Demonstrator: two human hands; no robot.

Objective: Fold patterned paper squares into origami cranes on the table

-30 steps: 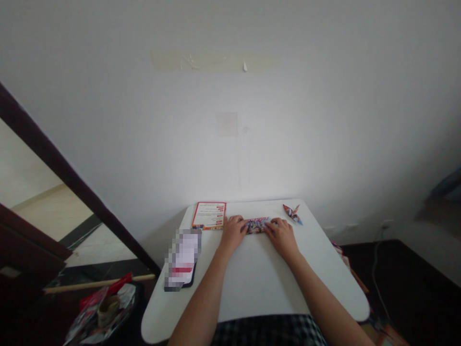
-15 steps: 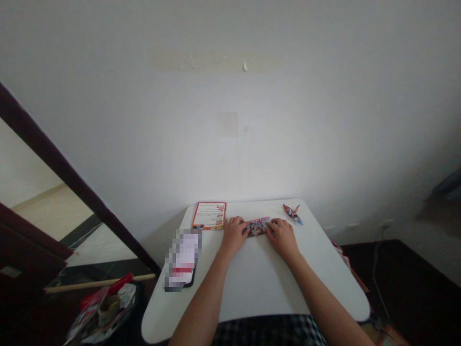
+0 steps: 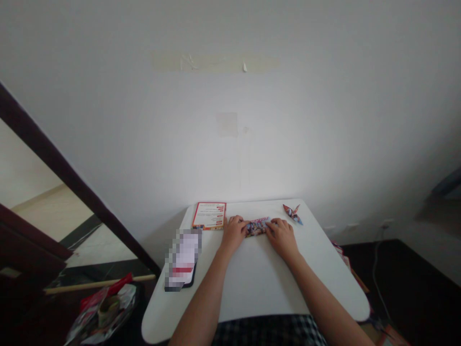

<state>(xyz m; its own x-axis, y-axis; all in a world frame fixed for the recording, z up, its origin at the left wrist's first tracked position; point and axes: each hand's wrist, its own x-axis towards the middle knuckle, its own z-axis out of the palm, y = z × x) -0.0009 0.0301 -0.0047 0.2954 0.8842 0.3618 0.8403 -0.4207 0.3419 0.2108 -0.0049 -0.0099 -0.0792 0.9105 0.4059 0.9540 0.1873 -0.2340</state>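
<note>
A folded strip of colourful printed paper [image 3: 257, 228] lies flat on the white table [image 3: 262, 283], between my hands. My left hand [image 3: 235, 233] grips its left end, fingers bent and thumb on the paper. On the other end, my right hand [image 3: 283, 235] is closed with its thumb and fingers at the edge. The ends of the paper are hidden under my fingers. Beyond my right hand sits a small folded paper figure [image 3: 293, 214] with pointed tips. To the left of my left hand is a printed sheet [image 3: 209, 215] with a red border.
A phone [image 3: 183, 259], its screen blurred, lies at the table's left side. The wall [image 3: 230, 158] stands right behind the table. On the floor at left is a bin with a plastic liner [image 3: 108, 312], with a wooden stick [image 3: 97, 284] beside it.
My left hand has shifted very slightly to the left along the folded paper, baring a little more of it. My right hand stays nearly in place.
</note>
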